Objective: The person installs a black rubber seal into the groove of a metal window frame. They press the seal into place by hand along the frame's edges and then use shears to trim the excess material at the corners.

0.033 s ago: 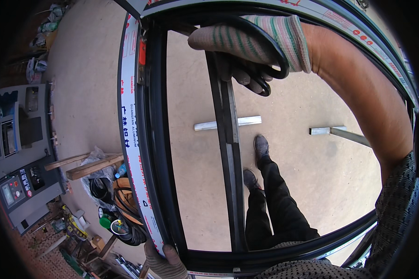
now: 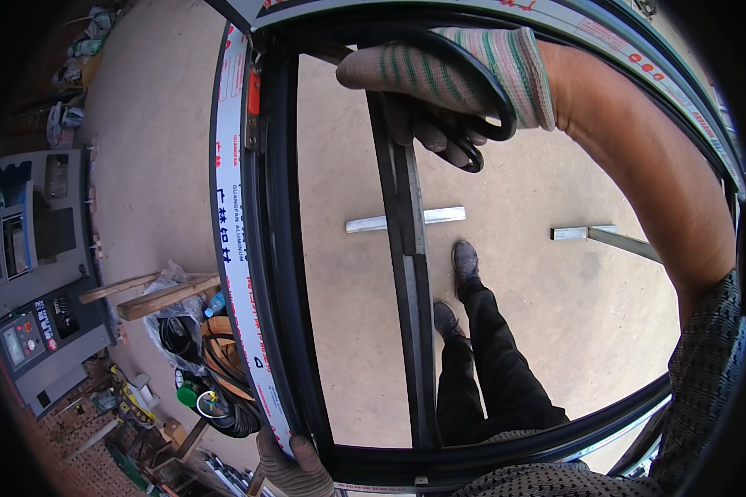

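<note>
Head view looks down through a dark aluminium window frame (image 2: 282, 248) held upright off the concrete floor (image 2: 555, 315), its left rail wrapped in white protective film. Up top, the right hand (image 2: 439, 83) in a striped knit glove curls its fingers (image 2: 439, 132) tight around the frame's centre bar (image 2: 408, 248) and a loop of black rubber gasket (image 2: 493, 116). Down at the lower left corner, the gloved left hand (image 2: 294, 468) grips the frame's edge, fingers wrapped under it, with a grey machine (image 2: 33, 265) and coiled hoses (image 2: 216, 364) off to the left.
</note>
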Tool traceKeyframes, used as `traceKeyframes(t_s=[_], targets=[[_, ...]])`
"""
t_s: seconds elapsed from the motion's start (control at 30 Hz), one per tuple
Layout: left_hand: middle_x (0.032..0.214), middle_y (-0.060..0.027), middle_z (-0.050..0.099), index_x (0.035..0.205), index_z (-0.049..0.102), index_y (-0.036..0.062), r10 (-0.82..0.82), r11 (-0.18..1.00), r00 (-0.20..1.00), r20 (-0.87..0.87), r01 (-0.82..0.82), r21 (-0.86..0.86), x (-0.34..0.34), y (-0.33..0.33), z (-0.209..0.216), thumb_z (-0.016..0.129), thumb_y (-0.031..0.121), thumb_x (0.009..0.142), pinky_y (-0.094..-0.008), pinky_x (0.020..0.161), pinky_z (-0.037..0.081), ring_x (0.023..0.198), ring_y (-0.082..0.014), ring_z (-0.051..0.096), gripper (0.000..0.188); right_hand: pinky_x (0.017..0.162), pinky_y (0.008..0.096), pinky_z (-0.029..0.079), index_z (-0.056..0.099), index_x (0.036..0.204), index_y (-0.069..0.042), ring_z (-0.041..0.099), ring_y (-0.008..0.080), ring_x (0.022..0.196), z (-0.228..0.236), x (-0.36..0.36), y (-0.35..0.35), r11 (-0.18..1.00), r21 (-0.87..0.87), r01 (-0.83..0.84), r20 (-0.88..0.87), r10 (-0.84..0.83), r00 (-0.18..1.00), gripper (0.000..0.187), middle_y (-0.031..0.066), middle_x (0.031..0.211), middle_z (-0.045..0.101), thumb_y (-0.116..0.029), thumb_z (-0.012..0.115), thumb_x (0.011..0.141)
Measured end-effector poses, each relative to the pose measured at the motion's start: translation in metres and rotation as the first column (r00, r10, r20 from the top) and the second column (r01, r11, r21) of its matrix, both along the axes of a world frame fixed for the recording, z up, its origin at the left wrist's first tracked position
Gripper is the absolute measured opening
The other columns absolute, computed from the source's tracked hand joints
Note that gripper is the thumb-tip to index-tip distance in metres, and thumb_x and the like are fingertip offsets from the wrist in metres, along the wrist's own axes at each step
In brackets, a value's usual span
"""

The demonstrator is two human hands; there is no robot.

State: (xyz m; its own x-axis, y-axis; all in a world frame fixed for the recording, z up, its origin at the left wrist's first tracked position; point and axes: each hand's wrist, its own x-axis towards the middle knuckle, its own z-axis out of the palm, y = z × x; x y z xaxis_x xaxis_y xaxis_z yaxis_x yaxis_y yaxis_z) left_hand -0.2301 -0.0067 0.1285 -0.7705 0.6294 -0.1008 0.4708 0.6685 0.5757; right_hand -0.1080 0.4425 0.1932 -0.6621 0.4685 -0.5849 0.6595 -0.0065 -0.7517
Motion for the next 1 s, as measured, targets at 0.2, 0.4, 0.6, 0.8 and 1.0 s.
traceKeyframes(t_s=[0.2,0.4,0.6,0.8,1.0], targets=[[0.099,-0.0145,0.066,0.121,0.060,-0.0069,-0.031,0.999,0.999,0.042,0.030,0.023,-0.004,0.006,-0.005,0.062,0.035,0.103,-0.0376,0.077,0.052,0.084,-0.0240,0.060,0.045,0.038,0.0324,0.046,0.062,0.076,-0.002,0.057,0.0197,0.044,0.005,0.000,-0.002,0.993,0.091,0.073,0.143,-0.085,0.986,0.050,0.0099,0.059,0.061,-0.039,0.047,0.107],[0.099,-0.0154,0.066,0.122,0.060,-0.0079,0.020,1.000,1.000,-0.014,-0.019,0.014,0.001,-0.003,-0.001,0.063,0.033,0.103,-0.0379,0.076,0.053,0.083,-0.0242,0.060,0.045,0.039,0.0278,0.049,0.068,0.087,-0.002,0.061,0.0177,0.044,-0.022,-0.005,-0.014,0.987,0.112,0.115,-0.136,-0.099,0.986,0.051,0.0074,0.060,0.062,-0.050,0.061,0.102],[0.098,-0.0153,0.065,0.121,0.059,-0.0093,-0.035,0.999,0.999,-0.008,0.035,0.030,-0.003,0.002,-0.007,0.063,0.033,0.103,-0.0384,0.075,0.052,0.082,-0.0242,0.059,0.046,0.039,0.0249,0.046,0.067,0.091,-0.002,0.059,0.0156,0.044,-0.005,-0.006,-0.035,0.945,0.223,0.240,-0.007,-0.245,0.970,0.060,0.0037,0.061,0.058,-0.061,0.063,0.101],[0.105,-0.0245,0.068,0.123,0.059,-0.0130,0.012,1.000,0.999,-0.050,-0.013,-0.015,0.002,0.001,0.001,0.063,0.034,0.102,-0.0445,0.086,0.052,0.091,-0.0347,0.063,0.052,0.038,0.0232,0.044,0.065,0.099,-0.002,0.057,0.0136,0.044,-0.024,-0.012,-0.034,0.953,0.187,0.239,-0.089,-0.225,0.970,0.060,0.0026,0.062,0.058,-0.062,0.060,0.102],[0.112,-0.0293,0.067,0.126,0.059,-0.0144,-0.015,1.000,0.998,-0.067,0.013,-0.027,0.001,0.001,0.001,0.063,0.032,0.103,-0.0478,0.092,0.051,0.099,-0.0401,0.064,0.052,0.037,0.0221,0.042,0.065,0.106,-0.002,0.056,0.0122,0.042,-0.030,-0.006,-0.033,0.944,0.145,0.296,-0.142,-0.277,0.950,0.059,0.0011,0.061,0.056,-0.060,0.059,0.103]])
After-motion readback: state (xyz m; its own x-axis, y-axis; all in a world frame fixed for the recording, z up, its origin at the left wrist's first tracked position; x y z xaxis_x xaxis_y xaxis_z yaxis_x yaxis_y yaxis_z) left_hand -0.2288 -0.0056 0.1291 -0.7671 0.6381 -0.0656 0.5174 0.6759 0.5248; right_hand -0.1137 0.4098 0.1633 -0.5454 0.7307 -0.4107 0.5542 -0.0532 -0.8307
